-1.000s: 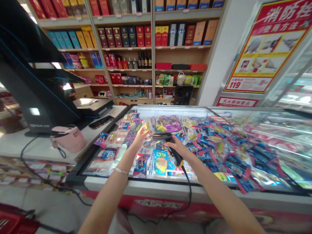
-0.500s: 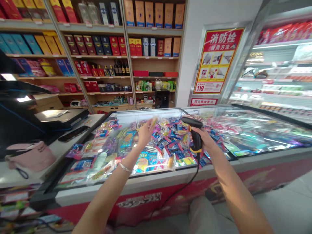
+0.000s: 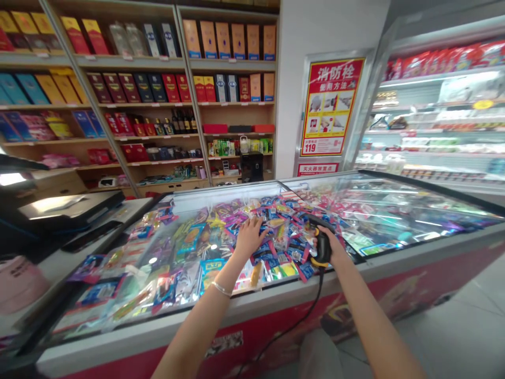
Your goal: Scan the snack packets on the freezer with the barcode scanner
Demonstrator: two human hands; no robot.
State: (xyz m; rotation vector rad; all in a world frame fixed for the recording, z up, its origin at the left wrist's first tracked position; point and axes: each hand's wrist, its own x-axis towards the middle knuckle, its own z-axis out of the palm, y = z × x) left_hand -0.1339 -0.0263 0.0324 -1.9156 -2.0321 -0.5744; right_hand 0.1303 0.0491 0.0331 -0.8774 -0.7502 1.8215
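My left hand [image 3: 249, 236], with a bracelet at the wrist, reaches over a pile of small blue, pink and clear snack packets [image 3: 281, 243] on the freezer's glass top. Its fingers are spread, palm down, at the packets, and I see nothing gripped in them. In my right hand [image 3: 333, 246] is a black and yellow barcode scanner [image 3: 323, 247], held by its handle at the pile's right side. The scanner's head points left over the packets, and its cable [image 3: 303, 316] hangs down in front of the freezer.
The chest freezer [image 3: 189, 322] has frozen goods visible under its glass. More loose packets [image 3: 98, 292] lie on its left part. At the left a counter carries a dark phone-like slab [image 3: 92, 235] and a pink bag [image 3: 21, 284]. Shelves of boxed goods [image 3: 153, 87] stand behind.
My left hand has come down onto the packets and its fingers have spread; earlier it was raised with a small yellowish packet at its fingertips. The scanner stays in my right hand. The view has shifted right.
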